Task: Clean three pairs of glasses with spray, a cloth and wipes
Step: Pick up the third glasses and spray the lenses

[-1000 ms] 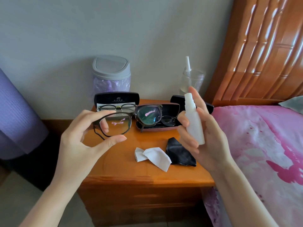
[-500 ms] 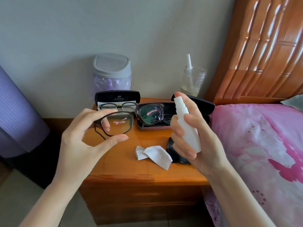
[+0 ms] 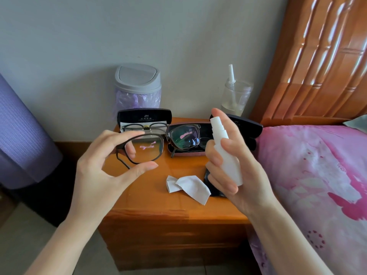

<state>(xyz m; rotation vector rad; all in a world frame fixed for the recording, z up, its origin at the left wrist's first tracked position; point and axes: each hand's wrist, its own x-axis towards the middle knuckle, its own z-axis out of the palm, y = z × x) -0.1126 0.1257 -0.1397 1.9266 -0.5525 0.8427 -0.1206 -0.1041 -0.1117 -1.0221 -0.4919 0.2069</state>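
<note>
My left hand (image 3: 99,175) pinches a dark-framed pair of glasses (image 3: 146,148) by one lens rim, thumb below and fingers above, lifted over the nightstand. My right hand (image 3: 234,171) grips a small white spray bottle (image 3: 226,153) upright, index finger on its top, nozzle toward the held glasses. A second pair of glasses (image 3: 147,127) lies in an open black case at the back. A third pair (image 3: 185,138) leans in an open case beside it. A white wipe (image 3: 190,185) lies on the wood. A black cloth (image 3: 210,185) shows partly behind my right hand.
The wooden nightstand (image 3: 151,207) stands against the wall. A small lidded bin (image 3: 138,86) with a purple liner sits at the back. A clear jar (image 3: 236,98) holds a white tube. A pink-covered bed (image 3: 317,185) lies right, a purple roll (image 3: 21,135) left.
My right hand has brought the spray bottle leftward, closer to the held glasses, now covering more of the black cloth. My left hand has kept the glasses nearly still.
</note>
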